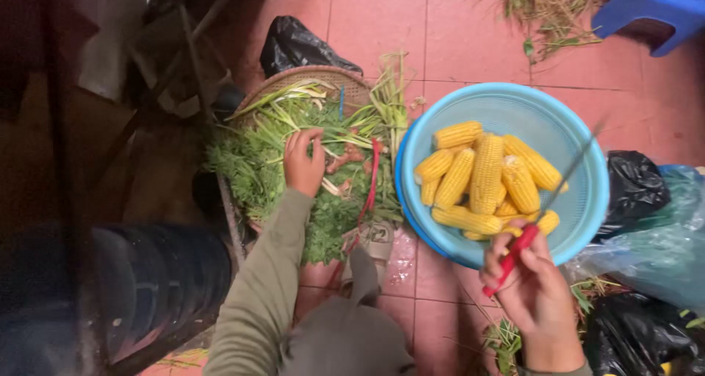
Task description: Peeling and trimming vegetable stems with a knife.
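The greens (294,163) lie heaped in a woven basket (345,78) at centre-left of the frame, long leek-like stalks fanned across the top and leafy herbs below, with a few pinkish roots and a red band near the middle. The left hand (302,159) rests on the heap, fingers curled down into the stalks as if picking one bunch out — judging by that, the step in hand is sorting or gathering greens, and the grip looks only half closed. The right hand (532,288), low at lower right, is closed around the red handle of a knife (547,203); its thin blade is blurred and points up and right across the bowl.

Any next move with the left hand calls for a firm pinch on a single bunch, since the stalks overlap and tangle.

Just right of the basket, touching or nearly so, sits a blue bowl (580,148) of yellow corn (481,174) cobs. Black bags (297,45) lie above the basket and at far right, a blue stool (653,9) at upper right. Open tiled floor (382,23) shows only along the top centre — left is crowded by a dark drum (158,288).
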